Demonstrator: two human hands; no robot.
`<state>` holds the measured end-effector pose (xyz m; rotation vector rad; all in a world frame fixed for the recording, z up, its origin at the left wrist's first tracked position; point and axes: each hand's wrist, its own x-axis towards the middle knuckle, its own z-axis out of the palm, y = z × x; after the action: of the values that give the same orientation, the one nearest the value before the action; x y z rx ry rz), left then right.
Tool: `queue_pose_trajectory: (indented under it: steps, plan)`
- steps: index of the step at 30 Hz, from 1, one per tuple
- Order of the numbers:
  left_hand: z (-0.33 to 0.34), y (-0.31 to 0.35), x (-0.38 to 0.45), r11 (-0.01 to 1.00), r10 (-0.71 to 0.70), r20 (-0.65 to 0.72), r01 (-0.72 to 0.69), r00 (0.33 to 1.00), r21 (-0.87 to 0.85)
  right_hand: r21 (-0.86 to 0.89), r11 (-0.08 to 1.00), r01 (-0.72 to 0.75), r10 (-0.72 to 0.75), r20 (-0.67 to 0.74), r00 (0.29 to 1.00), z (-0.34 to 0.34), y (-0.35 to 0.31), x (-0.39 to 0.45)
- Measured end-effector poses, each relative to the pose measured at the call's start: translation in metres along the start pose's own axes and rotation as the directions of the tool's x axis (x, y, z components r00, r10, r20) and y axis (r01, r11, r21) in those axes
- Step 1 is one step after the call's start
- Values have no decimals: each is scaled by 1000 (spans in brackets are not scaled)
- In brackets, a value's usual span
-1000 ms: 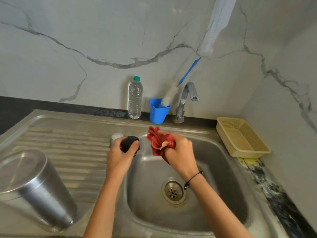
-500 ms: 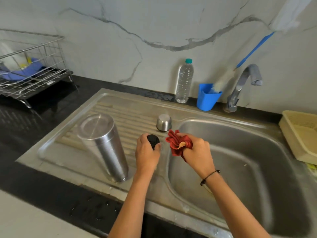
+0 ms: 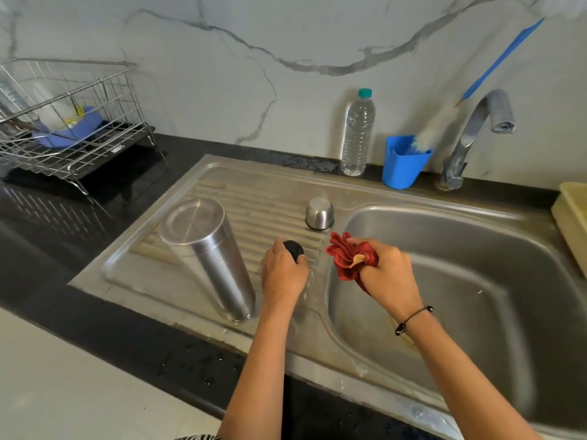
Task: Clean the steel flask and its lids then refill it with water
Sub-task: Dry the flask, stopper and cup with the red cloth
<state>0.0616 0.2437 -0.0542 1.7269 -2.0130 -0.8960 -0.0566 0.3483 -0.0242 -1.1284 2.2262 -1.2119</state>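
The steel flask point(image 3: 208, 258) stands upside down on the ribbed drainboard point(image 3: 254, 201). Just right of it, my left hand point(image 3: 282, 271) grips a small black lid point(image 3: 293, 248) low over the drainboard. A steel cup lid point(image 3: 319, 213) sits upside down further back, near the basin's edge. My right hand point(image 3: 389, 274) clutches a bunched red cloth point(image 3: 347, 258) over the left rim of the sink basin point(image 3: 476, 281). The two hands are a short gap apart.
A clear water bottle point(image 3: 358, 133), a blue cup point(image 3: 402, 161) with a bottle brush and the tap point(image 3: 473, 131) line the back wall. A wire dish rack point(image 3: 63, 122) stands far left. A beige basket point(image 3: 571, 217) sits at the right edge.
The view swung left and down, bringing the flask and rack into sight. My left hand carried the black lid from the basin edge out over the drainboard; the right kept hold of the cloth.
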Motion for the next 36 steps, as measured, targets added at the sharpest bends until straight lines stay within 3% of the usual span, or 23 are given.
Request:
queue_pose_trajectory:
  steps: [3, 6, 8, 14, 20, 22, 24, 25, 27, 28, 30, 33, 36]
  plan:
    - [-12, 14, 2, 996, 42, -24, -40, 999, 81, 11, 1000, -10, 10, -2, 1000, -5, -2, 1]
    - [-21, 43, 8, 980, 192, -149, -181, 970, 84, 6, 1000, -3, 3, -39, 999, -13, -3, 5]
    - [-17, 61, 19, 964, 260, -143, -249, 955, 93, 9, 1000, -1, 1, -65, 998, -19, -3, 8]
    - [31, 88, 66, 948, 203, 35, -205, 979, 242, -28, 1000, 1, -3, -72, 997, -37, -2, 18]
    - [59, 91, 92, 945, 141, -10, -131, 990, 298, -29, 999, -28, 25, -89, 996, -44, 10, 24]
    - [60, 91, 98, 971, 166, -46, -155, 985, 184, 4, 998, -58, 58, -111, 992, -45, 14, 27]
    - [54, 94, 94, 973, 112, -35, -116, 993, -202, 43, 996, -79, 84, -140, 987, -46, 14, 29]
    - [49, 97, 87, 880, 43, 29, -24, 999, -475, 71, 993, -91, 101, -157, 982, -48, 11, 29]
    - [42, 100, 70, 523, -45, 240, 228, 970, -822, 163, 981, -105, 138, -207, 969, -51, 2, 29]
    - [40, 101, 62, 368, -49, 339, 333, 940, -868, 223, 970, -93, 149, -249, 957, -53, -3, 29]
    - [38, 105, 47, 263, -40, 435, 429, 900, -864, 287, 957, -33, 135, -342, 930, -56, -11, 29]
    - [42, 114, 25, 378, 64, 407, 355, 911, -855, 268, 953, 138, -9, -431, 903, -63, -18, 29]
    - [42, 115, 6, 395, 331, 360, 218, 872, -893, 30, 943, 331, -285, -438, 853, -76, -31, 23]
